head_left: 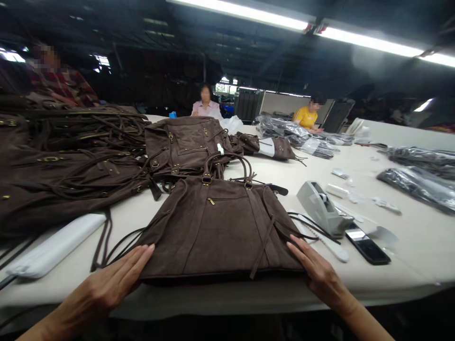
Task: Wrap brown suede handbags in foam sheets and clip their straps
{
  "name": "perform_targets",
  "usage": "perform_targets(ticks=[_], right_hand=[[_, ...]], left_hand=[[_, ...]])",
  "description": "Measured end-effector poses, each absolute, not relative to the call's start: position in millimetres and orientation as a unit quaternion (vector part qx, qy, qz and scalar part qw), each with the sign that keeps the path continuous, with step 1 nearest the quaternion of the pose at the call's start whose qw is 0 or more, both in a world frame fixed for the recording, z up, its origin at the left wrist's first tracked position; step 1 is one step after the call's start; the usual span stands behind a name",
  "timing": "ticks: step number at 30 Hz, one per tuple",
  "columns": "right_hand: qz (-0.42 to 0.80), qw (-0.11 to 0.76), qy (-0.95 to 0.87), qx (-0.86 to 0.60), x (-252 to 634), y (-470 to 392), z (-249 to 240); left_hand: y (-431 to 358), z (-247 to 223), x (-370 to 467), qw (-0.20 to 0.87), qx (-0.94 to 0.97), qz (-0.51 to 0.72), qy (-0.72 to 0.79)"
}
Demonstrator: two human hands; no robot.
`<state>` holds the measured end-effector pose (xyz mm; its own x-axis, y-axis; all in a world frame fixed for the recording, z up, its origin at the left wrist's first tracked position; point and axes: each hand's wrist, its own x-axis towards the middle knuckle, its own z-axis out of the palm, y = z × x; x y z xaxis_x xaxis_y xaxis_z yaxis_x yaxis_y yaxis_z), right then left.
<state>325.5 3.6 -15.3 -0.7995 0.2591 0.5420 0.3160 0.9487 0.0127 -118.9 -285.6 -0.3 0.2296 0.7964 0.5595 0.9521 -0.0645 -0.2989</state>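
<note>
A dark brown suede-like handbag [227,222] lies on the white table in front of me, its two looped handles pointing away. A small brass zip pull and thin dangling cords show on its front panel. My left hand [110,279] holds the bag's near left corner, fingers straight along the top and the thumb side partly hidden beneath. At the near right corner, my right hand [320,270] holds the bag in much the same way. The bag's underside is out of sight.
More brown bags [71,166] are heaped at left, with another bag [188,142] behind. A white bar-shaped object [57,246] lies left. Right are a tape dispenser [322,208], a phone [368,244] and plastic-wrapped goods [419,187]. Several people are beyond the table.
</note>
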Motion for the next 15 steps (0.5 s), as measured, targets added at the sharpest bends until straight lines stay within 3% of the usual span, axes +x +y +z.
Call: perform_targets(ticks=[8,15], right_hand=[[-0.115,0.319,-0.928,-0.156,321,-6,-30],[-0.123,0.315,-0.926,-0.169,321,-8,-32]], left_hand=[[-287,-36,-109,0.351,-0.662,-0.155,-0.644],[-297,-3,-53,0.334,-0.599,-0.183,-0.705]])
